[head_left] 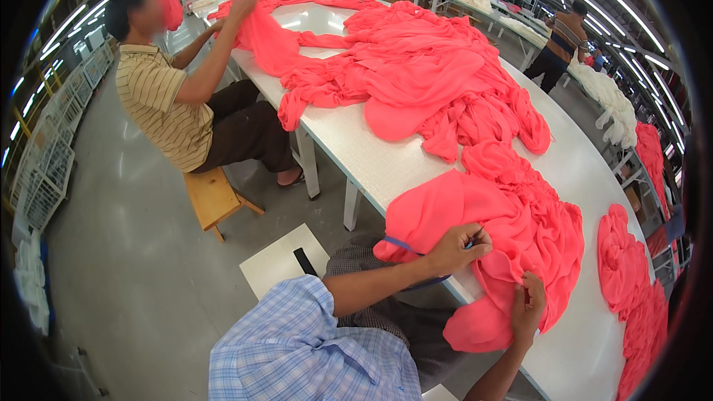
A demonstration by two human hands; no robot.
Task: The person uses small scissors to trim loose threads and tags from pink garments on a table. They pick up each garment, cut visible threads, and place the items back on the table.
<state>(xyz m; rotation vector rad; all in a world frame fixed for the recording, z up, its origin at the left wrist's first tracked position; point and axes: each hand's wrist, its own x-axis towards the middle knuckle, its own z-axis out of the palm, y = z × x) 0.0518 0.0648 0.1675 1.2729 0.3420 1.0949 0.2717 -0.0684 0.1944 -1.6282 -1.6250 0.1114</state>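
My left hand [458,249] holds a small dark pointed tool [473,236], possibly thread snips, mostly hidden by the fingers. Its thumb and fingertips are close to a coral-pink garment [535,223] of thin, gathered cloth. With thumb and fingers, my right hand [528,303] pinches a fold of the same cloth, lower and to the right. The garment lies bunched on the white table [579,356], and part of it hangs over the near edge above my lap. A blue strip [398,243] runs across the cloth and under my left forearm.
A large heap of coral-pink garments [412,61] covers the table farther up. Another row of them [618,267] lies along the far edge. A co-worker [167,94] on a wooden stool [214,200] lifts pink cloth. A pale stool [278,267] stands beside me.
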